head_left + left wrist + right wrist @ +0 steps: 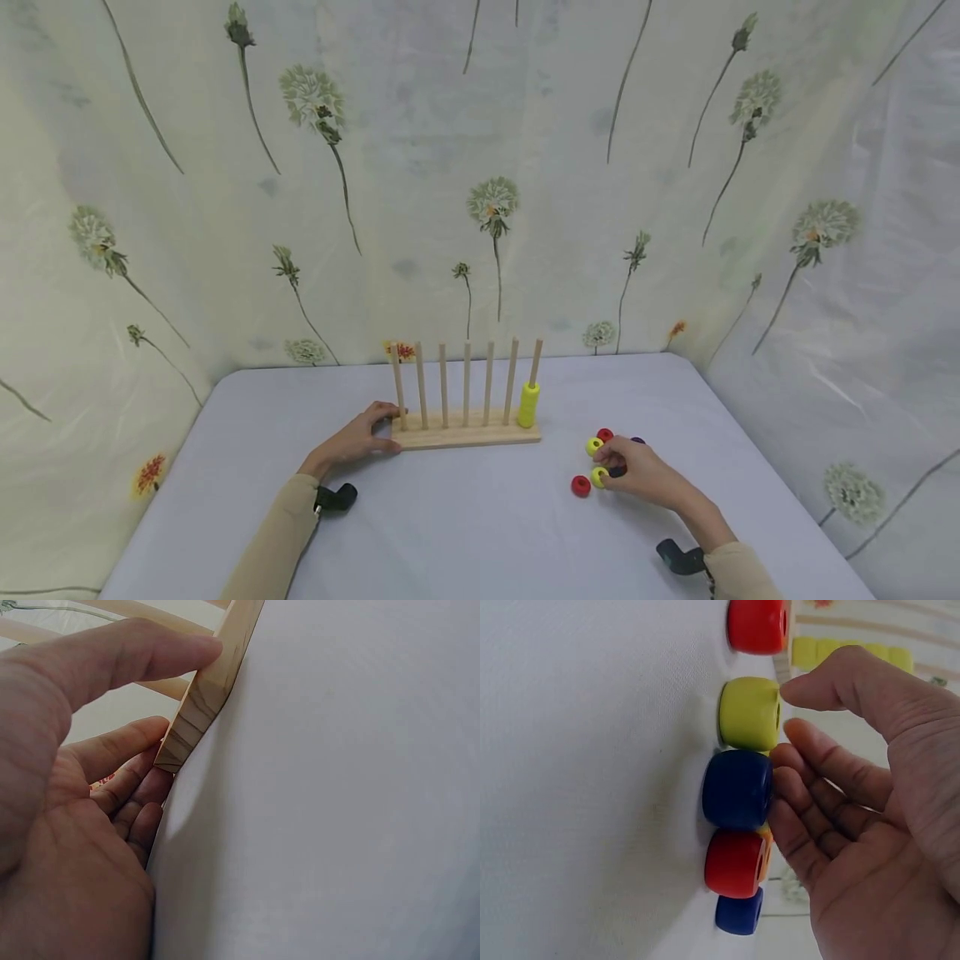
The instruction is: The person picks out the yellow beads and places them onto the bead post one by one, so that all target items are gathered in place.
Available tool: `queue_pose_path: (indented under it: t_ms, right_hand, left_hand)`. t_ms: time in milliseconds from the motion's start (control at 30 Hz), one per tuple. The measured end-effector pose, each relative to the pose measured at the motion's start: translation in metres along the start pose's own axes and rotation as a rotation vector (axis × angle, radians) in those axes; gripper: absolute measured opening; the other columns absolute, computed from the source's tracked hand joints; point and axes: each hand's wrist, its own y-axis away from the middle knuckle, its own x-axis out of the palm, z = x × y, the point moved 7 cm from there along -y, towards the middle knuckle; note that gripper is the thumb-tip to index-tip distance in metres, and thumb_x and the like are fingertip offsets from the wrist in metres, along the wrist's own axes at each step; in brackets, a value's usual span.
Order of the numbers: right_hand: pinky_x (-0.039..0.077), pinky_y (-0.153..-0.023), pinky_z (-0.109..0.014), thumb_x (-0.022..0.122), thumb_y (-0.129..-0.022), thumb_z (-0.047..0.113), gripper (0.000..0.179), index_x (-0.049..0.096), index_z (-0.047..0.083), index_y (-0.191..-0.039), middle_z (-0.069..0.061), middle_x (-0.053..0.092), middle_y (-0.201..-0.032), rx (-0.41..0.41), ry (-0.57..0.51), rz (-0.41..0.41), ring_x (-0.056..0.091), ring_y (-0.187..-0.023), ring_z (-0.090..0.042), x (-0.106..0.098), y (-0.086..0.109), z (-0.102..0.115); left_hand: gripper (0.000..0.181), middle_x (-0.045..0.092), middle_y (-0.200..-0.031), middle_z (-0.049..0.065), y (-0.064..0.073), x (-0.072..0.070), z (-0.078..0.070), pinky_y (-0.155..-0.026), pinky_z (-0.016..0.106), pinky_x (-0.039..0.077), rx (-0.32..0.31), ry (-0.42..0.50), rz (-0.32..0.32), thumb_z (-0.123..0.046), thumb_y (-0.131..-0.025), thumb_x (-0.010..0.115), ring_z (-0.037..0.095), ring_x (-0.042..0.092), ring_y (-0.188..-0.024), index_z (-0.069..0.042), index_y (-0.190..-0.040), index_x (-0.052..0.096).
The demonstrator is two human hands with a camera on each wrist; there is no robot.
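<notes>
A pale curtain (420, 208) printed with dandelions hangs behind a white-covered table (465, 533). Toward the table's far side stands a wooden peg board (468, 437) with 7 upright pegs (467, 379). The person's left hand (354, 442) grips the board's left end, thumb at the front and fingers behind. The right hand (647, 477) is over the loose beads (577, 488), to the right of the board; its fingers are loosely bent, thumb and forefinger parted just by a yellow bead (748, 714), and it appears to hold nothing. The rightmost peg carries a stack of yellow beads (528, 407) about halfway up, while the other 6 are bare, so the threading looks to be at an early stage. Left over, I judge, are at least 2 yellow, 2 red and 2 blue beads (737, 791), plus 1 orange bead (768, 851) partly hidden; the hand may cover more.
</notes>
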Motion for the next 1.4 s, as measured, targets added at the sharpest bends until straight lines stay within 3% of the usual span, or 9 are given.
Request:
queue_pose_path:
  t_ms: [433, 867, 1133, 1400]
  right_hand:
    - [0.051, -0.073, -0.028, 0.08, -0.076, 0.01, 0.026, 0.065, 0.009, -0.097, 0.003, 0.06, -0.09, 0.022, 0.101, -0.001, 0.054, -0.084, -0.014, 0.0041, -0.0015, 0.0062]
    - [0.053, -0.081, -0.033, 0.079, -0.075, 0.006, 0.028, 0.066, 0.012, -0.099, 0.003, 0.06, -0.096, 0.054, 0.153, 0.007, 0.056, -0.088, -0.011, 0.0089, -0.0018, 0.0065]
    - [0.052, -0.079, -0.032, 0.078, -0.075, 0.005, 0.028, 0.065, 0.013, -0.098, 0.003, 0.059, -0.096, 0.057, 0.143, 0.004, 0.054, -0.086, -0.012, 0.0099, -0.0031, 0.0078]
    - [0.05, -0.072, -0.024, 0.078, -0.077, 0.014, 0.028, 0.064, 0.013, -0.101, 0.003, 0.059, -0.095, 0.081, 0.08, -0.051, 0.052, -0.084, -0.012, 0.0072, -0.0062, 0.0037]
  left_hand:
    - [0.066, 0.04, -0.143, 0.011, 0.0023, -0.0005, -0.0037, -0.115, 0.061, 0.017, 0.017, 0.022, -0.01, -0.025, -0.076, 0.081, 0.037, 0.028, -0.14, -0.014, -0.135, 0.055]
    - [0.067, 0.04, -0.143, 0.012, 0.0011, -0.0002, -0.0036, -0.114, 0.06, 0.018, 0.019, 0.013, -0.01, -0.026, -0.076, 0.081, 0.037, 0.029, -0.14, -0.014, -0.136, 0.054]
    - [0.067, 0.04, -0.142, 0.011, 0.0005, -0.001, -0.0035, -0.114, 0.06, 0.019, 0.033, 0.002, -0.007, -0.027, -0.076, 0.081, 0.036, 0.03, -0.139, -0.014, -0.136, 0.054]
    - [0.069, 0.04, -0.142, 0.01, -0.0001, -0.0008, -0.001, -0.115, 0.059, 0.02, 0.007, 0.004, -0.003, -0.027, -0.076, 0.081, 0.035, 0.029, -0.14, -0.012, -0.137, 0.052]
